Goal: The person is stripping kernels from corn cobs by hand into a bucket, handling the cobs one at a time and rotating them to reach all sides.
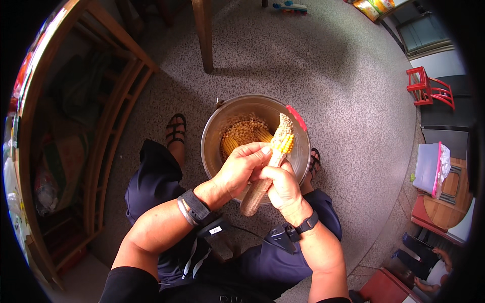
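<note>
My right hand (282, 185) is closed around a mostly bare corn cob (257, 195) that slants up to the right. A patch of yellow kernels (283, 144) remains near its upper end. The thumb and fingers of my left hand (242, 166) press at the lower edge of that patch. Beneath the cob, a metal bucket (206, 151) with a red piece (296, 118) on its rim stands between my feet. Loose kernels (246, 128) and corn ears (229, 144) lie inside it; my hands hide part of the inside.
Wooden furniture (125, 94) stands on the left, and a wooden leg (204, 41) ahead. A toy (291, 7) lies on the speckled floor. At right are a red chair (420, 86) and a plastic bin (427, 166). Another person (435, 265) sits at lower right.
</note>
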`<move>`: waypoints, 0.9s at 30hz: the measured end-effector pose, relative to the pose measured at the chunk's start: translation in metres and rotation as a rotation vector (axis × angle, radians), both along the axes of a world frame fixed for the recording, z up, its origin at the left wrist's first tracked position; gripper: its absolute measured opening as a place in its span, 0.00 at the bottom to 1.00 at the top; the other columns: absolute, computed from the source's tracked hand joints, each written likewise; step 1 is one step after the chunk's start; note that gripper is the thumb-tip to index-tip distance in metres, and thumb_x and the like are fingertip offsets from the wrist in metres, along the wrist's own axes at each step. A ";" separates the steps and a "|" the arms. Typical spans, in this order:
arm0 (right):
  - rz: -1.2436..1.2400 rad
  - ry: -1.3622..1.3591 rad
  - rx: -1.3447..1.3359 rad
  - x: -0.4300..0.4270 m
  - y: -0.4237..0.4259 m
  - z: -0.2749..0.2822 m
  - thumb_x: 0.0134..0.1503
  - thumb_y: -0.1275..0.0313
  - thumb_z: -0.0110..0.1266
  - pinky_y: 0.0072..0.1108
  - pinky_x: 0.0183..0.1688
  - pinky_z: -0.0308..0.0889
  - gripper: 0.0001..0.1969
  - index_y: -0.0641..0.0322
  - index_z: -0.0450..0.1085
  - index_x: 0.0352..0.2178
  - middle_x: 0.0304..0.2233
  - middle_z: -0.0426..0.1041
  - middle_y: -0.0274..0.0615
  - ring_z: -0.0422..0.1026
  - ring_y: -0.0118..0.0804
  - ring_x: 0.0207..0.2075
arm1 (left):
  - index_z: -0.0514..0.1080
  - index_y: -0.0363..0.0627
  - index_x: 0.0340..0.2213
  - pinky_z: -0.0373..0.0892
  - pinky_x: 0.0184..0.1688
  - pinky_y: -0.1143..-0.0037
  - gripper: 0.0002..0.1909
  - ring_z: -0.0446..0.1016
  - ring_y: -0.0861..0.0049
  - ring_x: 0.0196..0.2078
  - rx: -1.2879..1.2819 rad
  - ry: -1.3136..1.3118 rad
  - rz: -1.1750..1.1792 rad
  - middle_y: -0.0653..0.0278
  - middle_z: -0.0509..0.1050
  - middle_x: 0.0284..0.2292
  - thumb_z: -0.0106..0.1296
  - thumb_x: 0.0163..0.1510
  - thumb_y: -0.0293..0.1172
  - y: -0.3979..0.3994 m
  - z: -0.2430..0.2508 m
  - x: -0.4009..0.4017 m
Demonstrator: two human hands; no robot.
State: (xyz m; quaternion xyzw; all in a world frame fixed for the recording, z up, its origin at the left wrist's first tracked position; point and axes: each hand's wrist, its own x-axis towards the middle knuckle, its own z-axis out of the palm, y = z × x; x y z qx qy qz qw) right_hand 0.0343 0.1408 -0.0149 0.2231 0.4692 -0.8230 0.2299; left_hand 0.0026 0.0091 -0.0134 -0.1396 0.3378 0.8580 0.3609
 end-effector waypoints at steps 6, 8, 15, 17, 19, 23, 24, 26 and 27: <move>0.007 0.012 -0.001 -0.001 -0.001 0.002 0.43 0.82 0.45 0.23 0.34 0.71 0.16 0.66 0.67 0.38 0.30 0.70 0.40 0.72 0.34 0.31 | 0.72 0.38 0.40 0.65 0.29 0.87 0.11 0.68 0.90 0.27 0.000 0.007 -0.015 0.70 0.74 0.30 0.45 0.61 0.31 -0.001 -0.005 -0.002; 0.007 0.018 0.004 -0.001 -0.001 0.003 0.43 0.82 0.46 0.23 0.34 0.70 0.16 0.66 0.67 0.37 0.29 0.70 0.40 0.72 0.34 0.30 | 0.72 0.38 0.40 0.64 0.28 0.87 0.11 0.68 0.90 0.26 -0.002 0.021 -0.019 0.70 0.74 0.30 0.44 0.61 0.31 0.000 -0.003 -0.003; 0.026 0.028 0.016 -0.001 -0.002 0.001 0.42 0.81 0.47 0.22 0.35 0.70 0.15 0.65 0.67 0.36 0.29 0.70 0.38 0.71 0.32 0.30 | 0.71 0.37 0.41 0.64 0.28 0.86 0.11 0.67 0.88 0.25 -0.047 -0.015 -0.003 0.68 0.73 0.28 0.42 0.59 0.27 0.000 -0.018 0.000; 0.000 0.020 0.002 -0.003 -0.006 0.008 0.42 0.81 0.48 0.20 0.33 0.68 0.12 0.65 0.67 0.33 0.26 0.70 0.37 0.71 0.30 0.29 | 0.71 0.36 0.40 0.65 0.29 0.85 0.12 0.69 0.87 0.26 -0.033 0.022 -0.016 0.66 0.74 0.29 0.41 0.59 0.26 -0.003 -0.022 0.000; -0.027 0.014 -0.008 -0.003 -0.006 0.010 0.42 0.81 0.49 0.18 0.32 0.67 0.09 0.64 0.68 0.29 0.24 0.70 0.35 0.70 0.29 0.27 | 0.71 0.37 0.40 0.66 0.30 0.85 0.11 0.69 0.86 0.27 -0.028 0.021 -0.013 0.66 0.74 0.29 0.42 0.59 0.26 -0.003 -0.021 0.000; -0.029 0.016 -0.018 -0.002 -0.007 0.008 0.43 0.81 0.50 0.18 0.32 0.66 0.08 0.64 0.68 0.29 0.24 0.70 0.36 0.71 0.29 0.27 | 0.71 0.38 0.40 0.69 0.34 0.83 0.10 0.71 0.84 0.30 -0.015 -0.021 0.036 0.66 0.74 0.31 0.43 0.59 0.26 0.000 -0.018 0.000; -0.041 0.015 -0.022 -0.002 -0.006 0.008 0.43 0.80 0.50 0.18 0.32 0.66 0.08 0.64 0.68 0.29 0.24 0.70 0.36 0.71 0.29 0.27 | 0.71 0.38 0.40 0.69 0.34 0.83 0.10 0.71 0.84 0.30 -0.014 -0.022 0.035 0.66 0.74 0.31 0.43 0.59 0.26 0.001 -0.017 0.000; -0.035 0.009 -0.017 -0.002 -0.004 0.007 0.44 0.80 0.50 0.19 0.32 0.66 0.08 0.64 0.68 0.29 0.24 0.70 0.36 0.71 0.29 0.27 | 0.70 0.39 0.40 0.69 0.35 0.83 0.08 0.71 0.84 0.32 -0.037 -0.044 0.071 0.67 0.74 0.32 0.44 0.59 0.25 0.004 -0.015 0.000; -0.026 0.005 -0.017 -0.002 -0.005 0.008 0.44 0.80 0.50 0.19 0.32 0.66 0.08 0.64 0.68 0.29 0.24 0.70 0.36 0.71 0.29 0.27 | 0.70 0.39 0.40 0.69 0.35 0.83 0.08 0.71 0.84 0.32 -0.039 -0.044 0.072 0.67 0.74 0.32 0.44 0.59 0.25 0.003 -0.016 0.001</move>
